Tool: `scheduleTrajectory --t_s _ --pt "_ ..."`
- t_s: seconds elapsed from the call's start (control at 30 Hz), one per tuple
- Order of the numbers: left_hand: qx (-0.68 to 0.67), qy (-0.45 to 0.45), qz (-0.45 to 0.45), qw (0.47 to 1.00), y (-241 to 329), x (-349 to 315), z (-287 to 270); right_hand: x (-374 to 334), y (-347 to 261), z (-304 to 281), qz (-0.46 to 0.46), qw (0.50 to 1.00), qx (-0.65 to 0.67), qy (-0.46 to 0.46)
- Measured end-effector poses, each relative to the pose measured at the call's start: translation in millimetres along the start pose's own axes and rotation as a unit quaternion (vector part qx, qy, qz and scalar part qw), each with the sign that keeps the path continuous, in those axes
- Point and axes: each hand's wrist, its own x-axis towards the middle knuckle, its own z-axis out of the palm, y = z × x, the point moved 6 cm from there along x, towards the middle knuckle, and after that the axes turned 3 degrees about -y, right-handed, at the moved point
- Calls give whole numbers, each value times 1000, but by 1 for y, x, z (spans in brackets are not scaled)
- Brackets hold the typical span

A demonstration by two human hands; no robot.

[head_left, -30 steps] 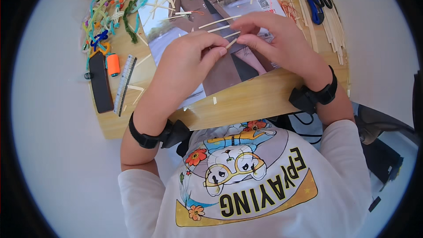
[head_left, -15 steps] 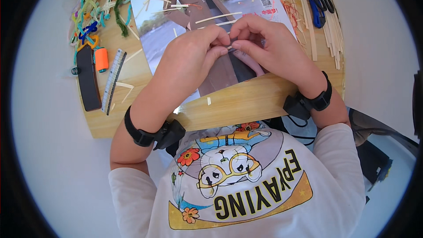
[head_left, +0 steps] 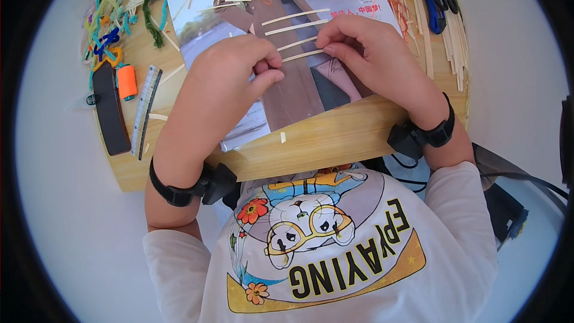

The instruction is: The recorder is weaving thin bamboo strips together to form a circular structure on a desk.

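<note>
Head view: the left hand has parted, seemingly empty fingers; the right hand meets the nearest wooden strip, grip unclear. Four are laid in a row on the poster; longer strips on the tabletop look unused.

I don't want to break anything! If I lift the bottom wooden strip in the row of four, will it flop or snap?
Probably not floppy: the wooden strip lies nearly straight. It's likely light, being so thin. Bent, something so narrow might snap.
</note>
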Motion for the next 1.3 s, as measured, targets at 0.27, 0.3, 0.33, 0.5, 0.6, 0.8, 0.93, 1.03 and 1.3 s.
scheduleTrajectory --t_s 0.27,0.3,0.33,0.5,0.6,0.8,0.93,1.03,1.3 --pt "-19 -12 -35 999 -6 4 -1 2 0 -1 -23 999 -33 -13" --pt "-17 -12 -28 999 -5 5 0 2 -1 -1 -28 999 -42 -14" --pt "-15 -12 -21 1000 -4 5 0 2 -1 -1 -28 998 -55 -15" --pt "-1 -17 -15 1000 -3 5 1 0 -2 -1 -25 997 -66 -5" --pt "6 -16 -13 1000 -3 5 1 0 -2 0 -36 996 -78 1" --pt "18 -2 -8 1000 -4 7 2 -1 -1 -1 -29 997 -64 24" --pt "28 14 -15 999 -4 6 3 0 3 -10 -5 996 -72 42" --pt "26 28 -28 999 -3 5 4 1 4 -15 -1 995 -81 49" --pt "31 53 -31 998 -1 5 6 1 4 -18 -19 994 -92 48"
